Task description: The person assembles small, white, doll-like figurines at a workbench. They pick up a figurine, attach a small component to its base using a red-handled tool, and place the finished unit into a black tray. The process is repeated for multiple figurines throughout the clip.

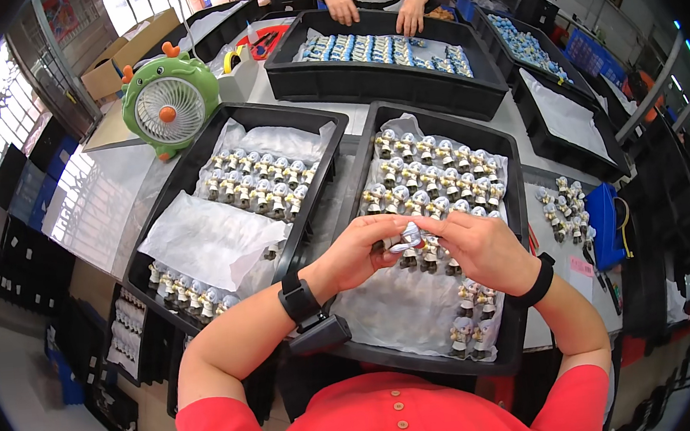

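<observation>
Between the fingertips of my left hand (357, 253) and my right hand (485, 250) is a small pale figurine (408, 238), gripped from both sides. Both hands are closed around it, above the right black tray (512, 158). Rows of similar white-haired figurines (432, 175) stand in that tray's far half, and several more (473, 324) are at its near right corner. White lining paper (388, 319) shows at the near left. Part of the held figurine is covered by my fingers.
To the left, another black tray (335, 129) holds figurines under white paper (210, 237). A green fan (171, 103) stands behind it. Loose figurines (564, 209) and a blue bin (606, 228) are at right. Opposite, a co-worker's hands (411, 14) reach over a tray of blue pieces (379, 48).
</observation>
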The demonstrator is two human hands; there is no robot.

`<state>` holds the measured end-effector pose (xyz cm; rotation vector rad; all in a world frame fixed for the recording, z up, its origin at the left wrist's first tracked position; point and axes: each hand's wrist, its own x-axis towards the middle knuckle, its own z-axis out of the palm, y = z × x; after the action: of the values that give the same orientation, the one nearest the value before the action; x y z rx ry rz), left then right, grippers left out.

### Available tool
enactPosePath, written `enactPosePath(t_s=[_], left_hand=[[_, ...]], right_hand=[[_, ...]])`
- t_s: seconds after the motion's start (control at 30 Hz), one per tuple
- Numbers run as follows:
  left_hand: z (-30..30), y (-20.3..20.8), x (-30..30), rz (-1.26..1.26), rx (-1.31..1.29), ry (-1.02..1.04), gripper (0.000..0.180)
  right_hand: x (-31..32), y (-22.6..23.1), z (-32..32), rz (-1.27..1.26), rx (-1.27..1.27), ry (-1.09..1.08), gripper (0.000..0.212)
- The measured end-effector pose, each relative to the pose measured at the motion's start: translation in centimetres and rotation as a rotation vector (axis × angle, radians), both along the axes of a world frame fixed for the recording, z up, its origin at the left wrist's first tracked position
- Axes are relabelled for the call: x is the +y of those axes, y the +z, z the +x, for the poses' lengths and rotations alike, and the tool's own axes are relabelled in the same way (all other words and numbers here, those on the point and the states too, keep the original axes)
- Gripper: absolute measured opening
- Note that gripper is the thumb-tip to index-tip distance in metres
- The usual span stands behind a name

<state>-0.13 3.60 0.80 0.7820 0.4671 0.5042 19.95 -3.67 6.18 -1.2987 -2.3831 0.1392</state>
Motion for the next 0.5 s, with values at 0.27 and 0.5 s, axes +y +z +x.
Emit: enactPosePath(t_s=[0.27, 0.5], left_hand=[[0.01, -0.94, 0.19, -0.007, 0.044, -0.058, 0.023], [0.11, -1.10, 0.03, -0.010, 0.113, -0.027, 0.023]], right_hand=[[-0.21, 0.42, 0.22, -0.083, -0.107, 0.026, 0.046], [-0.23, 0.61, -0.19, -0.105, -0.166, 0.015, 0.046]])
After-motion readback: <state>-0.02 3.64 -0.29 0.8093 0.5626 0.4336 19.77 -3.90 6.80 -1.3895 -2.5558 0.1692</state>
